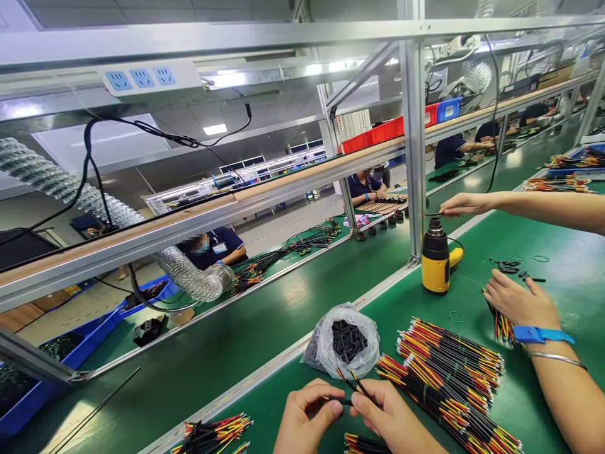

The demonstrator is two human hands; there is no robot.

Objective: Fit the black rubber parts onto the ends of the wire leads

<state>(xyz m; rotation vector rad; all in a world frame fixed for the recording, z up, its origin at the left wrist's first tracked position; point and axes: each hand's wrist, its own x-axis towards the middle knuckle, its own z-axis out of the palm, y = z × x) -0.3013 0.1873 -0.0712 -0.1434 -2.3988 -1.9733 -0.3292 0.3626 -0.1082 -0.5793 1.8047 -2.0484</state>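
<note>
At the bottom centre my left hand (pixel 307 413) pinches a short black sleeve (pixel 341 400) between thumb and fingers. Beside it, my right hand (pixel 390 413) is closed on black cables (pixel 357 383) with yellow and red wire ends. The sleeve sits close to my right thumb; whether it is on a cable cannot be made out. Just beyond my hands stands an open clear plastic bag (pixel 316 353) filled with short black sleeves (pixel 348 340). Tied bundles of black cables (pixel 449 378) with red, yellow and black ends lie to the right, and another cable bundle (pixel 212 432) lies at left.
At the right, a co-worker's hand (pixel 466 203) holds a thin piece above an upright yellow heat gun (pixel 435 261); their other hand (pixel 520 302) rests by cables. Metal posts (pixel 414 139) and a rail edge the green bench (pixel 567 252). Other people sit across.
</note>
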